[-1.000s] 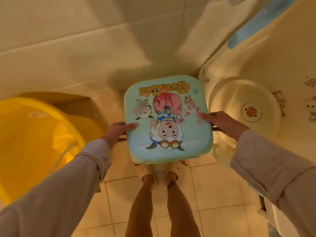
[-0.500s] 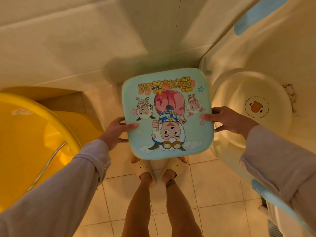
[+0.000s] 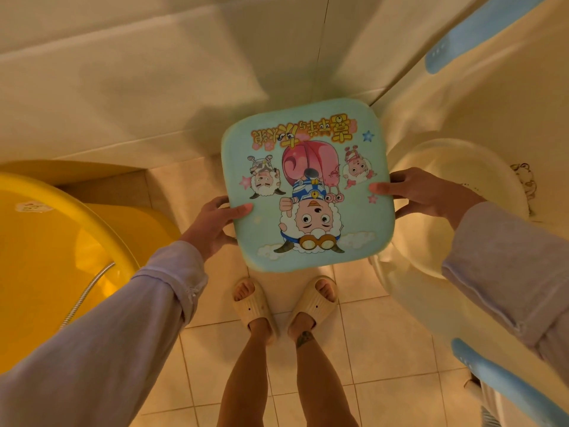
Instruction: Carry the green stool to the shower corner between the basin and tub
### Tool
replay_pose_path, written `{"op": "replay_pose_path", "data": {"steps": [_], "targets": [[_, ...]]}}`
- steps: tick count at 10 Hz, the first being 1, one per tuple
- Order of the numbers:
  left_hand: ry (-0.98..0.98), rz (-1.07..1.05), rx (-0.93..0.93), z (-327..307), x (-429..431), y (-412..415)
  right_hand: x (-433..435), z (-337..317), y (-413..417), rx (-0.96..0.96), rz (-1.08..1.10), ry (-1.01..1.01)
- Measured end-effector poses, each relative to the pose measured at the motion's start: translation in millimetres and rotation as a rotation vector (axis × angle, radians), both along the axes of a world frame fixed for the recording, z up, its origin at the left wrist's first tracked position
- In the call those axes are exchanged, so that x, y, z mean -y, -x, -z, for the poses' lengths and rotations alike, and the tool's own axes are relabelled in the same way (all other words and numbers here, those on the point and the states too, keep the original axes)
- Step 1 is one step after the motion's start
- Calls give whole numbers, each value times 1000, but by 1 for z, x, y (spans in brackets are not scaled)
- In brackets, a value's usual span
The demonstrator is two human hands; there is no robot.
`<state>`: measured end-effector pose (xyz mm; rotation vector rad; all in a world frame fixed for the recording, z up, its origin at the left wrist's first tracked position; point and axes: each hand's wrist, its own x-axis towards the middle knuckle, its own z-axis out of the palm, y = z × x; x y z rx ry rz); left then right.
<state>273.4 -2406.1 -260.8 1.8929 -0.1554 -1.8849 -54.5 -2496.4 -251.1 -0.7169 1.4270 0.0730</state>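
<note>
The green stool [image 3: 308, 186] has a square seat printed with cartoon sheep, seen from above; its legs are hidden under the seat. I hold it in the air over the tiled floor in front of my feet. My left hand [image 3: 215, 223] grips its left edge, thumb on top. My right hand [image 3: 421, 192] grips its right edge the same way. A yellow basin [image 3: 46, 241] stands to the left. A cream tub [image 3: 462, 124] with blue trim leans at the right. The stool hangs between them, close to the wall corner.
A round cream bowl [image 3: 455, 192] rests against the tub, right beside my right hand. A metal shower hose [image 3: 86, 294] lies in the yellow basin. My feet in cream slippers [image 3: 255, 306] stand on the tiles just below the stool. Tiled walls [image 3: 154, 72] meet behind it.
The stool has moved forward toward the wall corner with both hands on it, so my slippered feet now show fully below it. The view has shifted a little left and down.
</note>
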Motion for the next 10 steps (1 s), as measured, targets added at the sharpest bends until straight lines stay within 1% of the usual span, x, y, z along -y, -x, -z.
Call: {"op": "replay_pose_path", "data": {"steps": [2, 3, 4, 5, 6, 7, 8, 9, 10], "targets": [[21, -6, 9, 2, -2, 3, -6, 0, 0, -9, 32, 1], [28, 45, 35, 3, -3, 2, -9, 3, 0, -23, 50, 17], [30, 114, 64, 1, -3, 3, -12, 2, -1, -58, 4, 28], [18, 165, 92, -6, -3, 6, -11, -4, -6, -204, -112, 75], [31, 148, 164, -15, -7, 14, -23, -10, -11, -289, -123, 209], [44, 95, 247, -24, -18, 25, -62, -18, -12, -284, 68, 292], [18, 110, 338, -31, -41, 28, -113, -30, -8, -328, 414, 279], [-11, 159, 443, -34, -65, 25, -156, -46, -1, -442, 566, 272], [-30, 189, 507, -40, -87, 19, -186, -85, 11, -455, 444, 330]]}}
